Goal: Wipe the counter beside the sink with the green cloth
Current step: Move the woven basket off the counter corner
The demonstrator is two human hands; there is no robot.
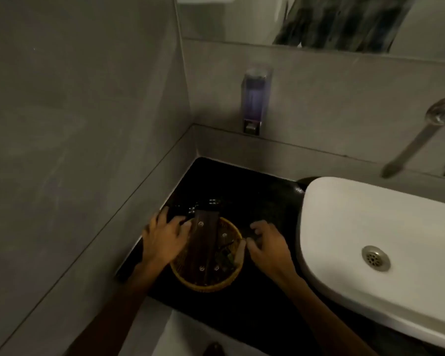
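Oddly, no green cloth can be seen. Both the left hand (pixel 165 238) and right hand (pixel 266 242) are spread open beside the basket (pixel 206 285) on the black counter (pixel 242 186) (cloth is soft, light, easily bunched).

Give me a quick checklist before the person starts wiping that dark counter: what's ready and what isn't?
1. Green cloth in view: not ok, none visible.
2. Counter free of items: not ok, a woven basket sits on it.
3. Basket secured for moving: cannot tell; left hand and right hand flank its rim.
4. Sink empty: ok.
5. Counter wet or dirty: cannot tell, too dark.
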